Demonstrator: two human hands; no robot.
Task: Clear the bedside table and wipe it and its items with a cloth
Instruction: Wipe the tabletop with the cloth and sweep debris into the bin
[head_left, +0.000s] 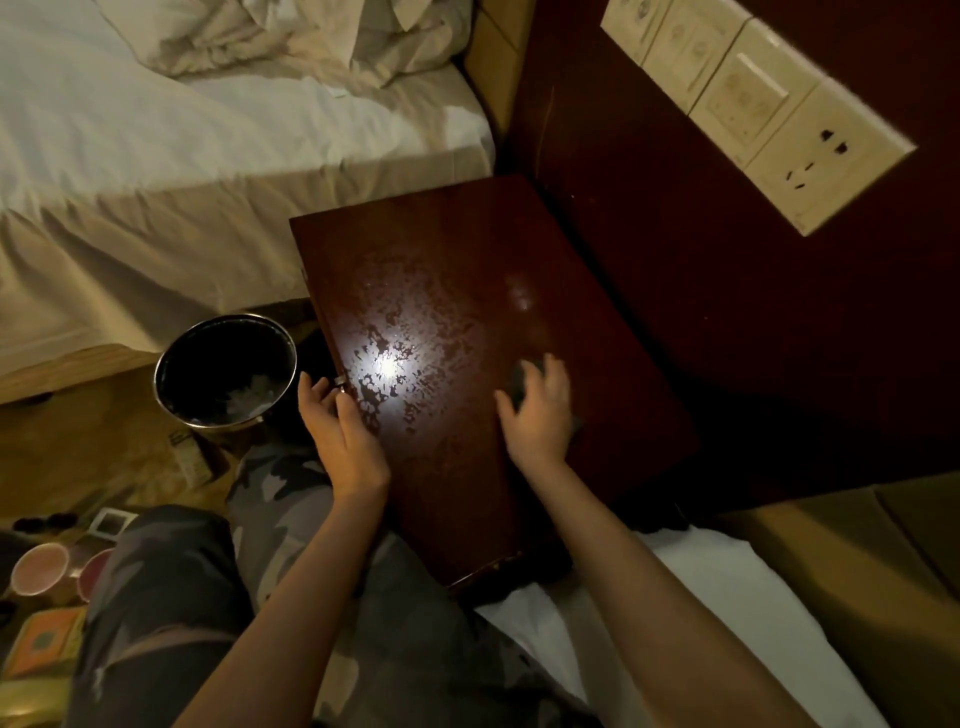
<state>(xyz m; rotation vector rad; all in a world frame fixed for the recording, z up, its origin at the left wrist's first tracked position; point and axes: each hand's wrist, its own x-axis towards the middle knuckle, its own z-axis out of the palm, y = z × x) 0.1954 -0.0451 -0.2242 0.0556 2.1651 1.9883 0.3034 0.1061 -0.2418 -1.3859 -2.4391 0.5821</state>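
Dark cloth (524, 382) under right hand (537, 415) on streaked bedside table (447, 291).

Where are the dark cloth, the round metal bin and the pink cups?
dark cloth (524, 376), head view, part showing above the fingers.
round metal bin (171, 405), head view, left rim.
pink cups (39, 569), head view, left cup's inside.

The right hand (537, 413) presses a cloth (524, 376) on the bedside table (457, 291). Left of that grip, the left hand (337, 426) rests on the table's edge; farther left, a bin (171, 358) stands before the bed (156, 156).
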